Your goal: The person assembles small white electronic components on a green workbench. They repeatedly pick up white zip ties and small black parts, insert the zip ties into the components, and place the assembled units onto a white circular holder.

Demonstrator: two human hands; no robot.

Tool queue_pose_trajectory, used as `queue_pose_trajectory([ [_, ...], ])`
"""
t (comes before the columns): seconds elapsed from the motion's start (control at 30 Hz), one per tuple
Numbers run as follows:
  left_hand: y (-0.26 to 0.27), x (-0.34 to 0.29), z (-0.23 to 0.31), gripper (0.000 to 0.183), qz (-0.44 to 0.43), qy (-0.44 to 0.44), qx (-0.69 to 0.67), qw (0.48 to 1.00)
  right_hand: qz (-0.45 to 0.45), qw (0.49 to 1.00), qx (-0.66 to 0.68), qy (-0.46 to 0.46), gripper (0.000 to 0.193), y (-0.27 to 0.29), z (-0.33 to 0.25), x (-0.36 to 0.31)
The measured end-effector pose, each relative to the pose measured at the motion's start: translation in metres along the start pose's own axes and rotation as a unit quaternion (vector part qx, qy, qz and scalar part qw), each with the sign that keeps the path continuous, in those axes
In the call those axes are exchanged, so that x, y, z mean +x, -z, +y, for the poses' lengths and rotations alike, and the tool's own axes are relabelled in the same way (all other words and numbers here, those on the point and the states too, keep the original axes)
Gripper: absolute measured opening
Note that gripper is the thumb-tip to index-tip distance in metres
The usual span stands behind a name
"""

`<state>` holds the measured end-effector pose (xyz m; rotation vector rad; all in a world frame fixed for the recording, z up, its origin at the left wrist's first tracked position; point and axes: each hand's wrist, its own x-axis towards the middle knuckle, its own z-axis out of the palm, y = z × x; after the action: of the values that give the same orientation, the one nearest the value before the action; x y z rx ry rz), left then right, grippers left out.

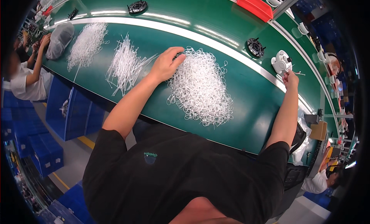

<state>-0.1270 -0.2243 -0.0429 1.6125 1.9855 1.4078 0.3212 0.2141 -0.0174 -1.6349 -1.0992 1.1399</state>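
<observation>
My left hand [166, 65] rests at the upper left edge of a big heap of small white looped ties [202, 89] on the green bench. Its thumb and fingers are apart, and I see nothing held between them. At the far right, my right hand [290, 79] reaches over the pale rail with its fingers closed at the lower edge of a white rounded appliance part [281, 62] with a dark knob. A thin white strip sticks out beside these fingers. Exactly where they grip the part is hard to make out.
Left of my arm lie straight white ties [125, 66] and another white heap [88, 45]. Black round grates [255, 48] and a red tray [255, 6] are beyond the rail. Blue bins [69, 112] stand at lower left. Other people [31, 75] work at the left and lower right.
</observation>
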Motion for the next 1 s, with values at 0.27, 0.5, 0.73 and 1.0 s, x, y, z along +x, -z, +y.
queue_pose_trajectory([
  [0.27,-0.033,0.016,0.001,0.051,-0.063,-0.047,0.004,0.997,0.039,0.901,-0.165,0.4,0.061,-0.021,0.02,-0.203],
  [0.5,-0.054,0.02,0.018,0.049,-0.128,-0.079,-0.02,0.988,-0.31,0.641,-0.375,0.593,0.09,-0.034,0.079,-0.399],
  [0.73,-0.073,0.025,0.033,0.047,-0.168,-0.078,-0.07,0.98,-0.276,0.657,-0.416,0.565,0.089,-0.05,0.074,-0.388],
  [1.0,0.03,0.016,0.018,0.033,0.053,-0.056,-0.072,0.994,-0.314,0.691,-0.337,0.557,0.091,-0.051,0.064,-0.378],
])
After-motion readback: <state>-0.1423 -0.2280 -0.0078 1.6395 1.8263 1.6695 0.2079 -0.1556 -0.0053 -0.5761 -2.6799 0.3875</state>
